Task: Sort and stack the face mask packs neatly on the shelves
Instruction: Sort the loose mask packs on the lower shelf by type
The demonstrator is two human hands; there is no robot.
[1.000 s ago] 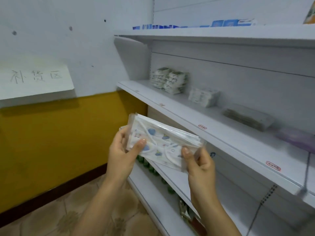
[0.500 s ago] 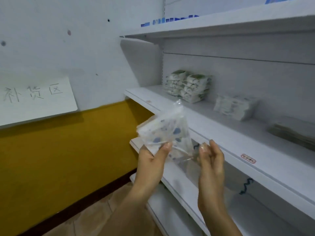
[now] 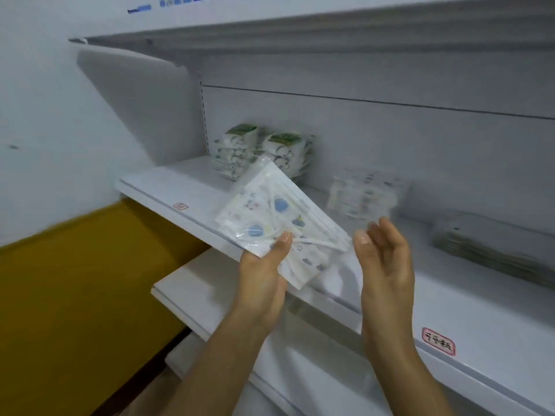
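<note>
Head view is showing the left hand point(image 3: 264, 271) gripping a clear pack of printed masks point(image 3: 279, 226), thumb on top, and tilting it above the front edge of the middle shelf point(image 3: 186, 190). The right hand point(image 3: 384, 259) is hovering just beside the pack, fingers relaxed and holding nothing. Judging by this, a sorting step is underway: the pack is awaiting placement. Next, it likely needs matching to the pale stack point(image 3: 366, 196) further back rather than the green-topped stacks point(image 3: 261, 154).
</note>
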